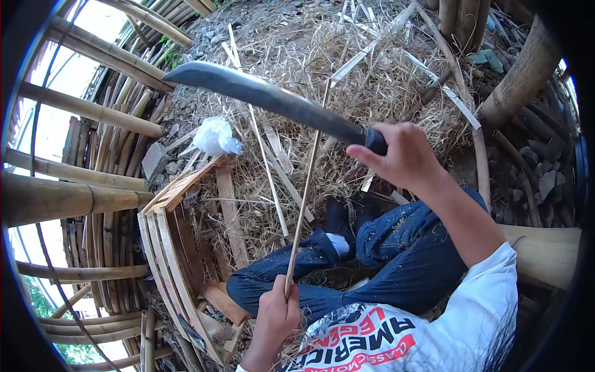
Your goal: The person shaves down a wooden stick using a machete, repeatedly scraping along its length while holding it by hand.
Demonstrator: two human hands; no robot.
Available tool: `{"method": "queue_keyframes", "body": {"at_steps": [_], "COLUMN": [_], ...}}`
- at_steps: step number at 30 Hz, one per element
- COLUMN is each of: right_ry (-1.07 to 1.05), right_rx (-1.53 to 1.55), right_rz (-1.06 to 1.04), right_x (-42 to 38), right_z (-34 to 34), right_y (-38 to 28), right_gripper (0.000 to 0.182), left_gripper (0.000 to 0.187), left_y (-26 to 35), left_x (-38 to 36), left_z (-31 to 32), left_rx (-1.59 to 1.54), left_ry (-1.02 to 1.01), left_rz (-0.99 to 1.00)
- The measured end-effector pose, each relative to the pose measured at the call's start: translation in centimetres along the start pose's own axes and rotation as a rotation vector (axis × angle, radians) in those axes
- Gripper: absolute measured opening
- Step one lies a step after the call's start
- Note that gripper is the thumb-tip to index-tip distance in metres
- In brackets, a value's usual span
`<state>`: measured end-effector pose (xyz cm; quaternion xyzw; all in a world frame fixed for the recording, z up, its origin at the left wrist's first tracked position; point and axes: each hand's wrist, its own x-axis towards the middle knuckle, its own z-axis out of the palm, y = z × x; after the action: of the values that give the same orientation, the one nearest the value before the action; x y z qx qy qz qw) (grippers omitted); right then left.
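Observation:
My right hand (406, 155) is closed round the dark handle of a machete (266, 96), raised in front of me with its long curved blade pointing to the left. Behind the blade runs a thin bamboo strip (305, 197), slanting up and away from my lap. My left hand (277, 315) grips the lower end of this strip in a fist, close to my knee. In this view the blade crosses the strip near its upper end.
Shavings (310, 62) and loose split strips (266, 167) litter the ground. At left stand a slatted wooden crate (167, 248), a white plastic bag (215, 136) and a bamboo pole frame (93, 111). Thick bamboo posts (524, 74) rise at right, and a bamboo pole (539, 251) lies beside me.

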<state>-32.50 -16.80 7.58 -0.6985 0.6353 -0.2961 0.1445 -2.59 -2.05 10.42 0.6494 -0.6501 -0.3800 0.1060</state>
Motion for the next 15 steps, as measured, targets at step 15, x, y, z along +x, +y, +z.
{"method": "queue_keyframes", "body": {"at_steps": [15], "right_ry": [-0.119], "right_rx": [0.006], "right_rz": [-0.054], "right_x": [0.2], "right_z": [-0.7], "right_y": [1.5], "right_gripper": [0.066], "left_gripper": [0.009], "left_y": [-0.2], "left_x": [-0.2], "left_z": [-0.1], "left_rx": [-0.033], "left_ry": [0.009], "left_rz": [0.006]}}
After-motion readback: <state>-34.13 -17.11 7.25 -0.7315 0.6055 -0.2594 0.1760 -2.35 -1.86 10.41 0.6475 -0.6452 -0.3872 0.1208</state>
